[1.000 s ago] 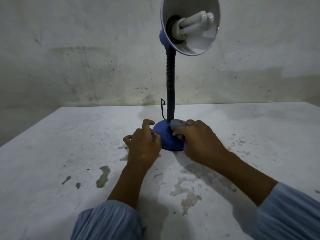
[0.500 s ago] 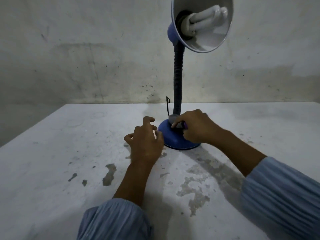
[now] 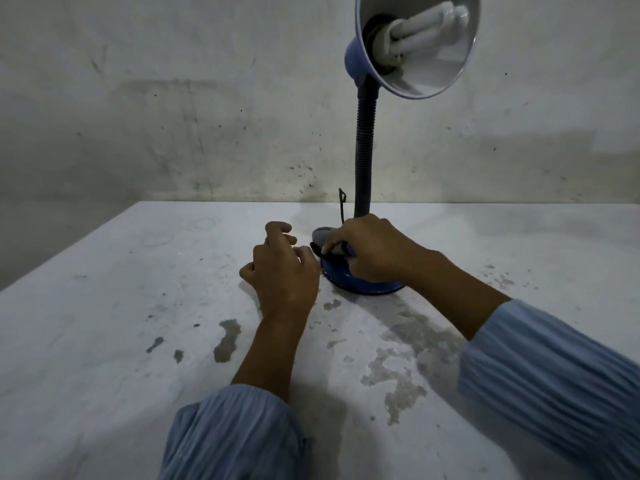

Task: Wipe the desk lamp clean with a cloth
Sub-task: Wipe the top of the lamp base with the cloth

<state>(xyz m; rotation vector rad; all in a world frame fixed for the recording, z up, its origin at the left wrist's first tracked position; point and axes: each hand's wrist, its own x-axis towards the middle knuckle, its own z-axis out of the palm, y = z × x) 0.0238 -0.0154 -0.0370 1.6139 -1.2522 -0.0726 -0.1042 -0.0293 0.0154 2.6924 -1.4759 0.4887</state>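
A blue desk lamp stands on the white table with a round blue base point(image 3: 360, 284), a dark ribbed neck point(image 3: 364, 150) and a tilted shade point(image 3: 419, 46) holding a white spiral bulb. My right hand point(image 3: 370, 249) rests on top of the base, gripping a grey cloth point(image 3: 322, 235) bunched against the base's left side. My left hand point(image 3: 282, 271) sits on the table just left of the base, fingers loosely curled and holding nothing; its fingertips are close to the base edge.
The table top point(image 3: 138, 306) is worn, with grey patches of chipped paint in front of the lamp. A stained wall point(image 3: 173, 116) rises right behind the table. A thin dark cord point(image 3: 342, 206) sticks up behind the base.
My right hand with the cloth has moved from the base's front, up over its top, to its left side near the neck. My left hand has stayed beside the base.
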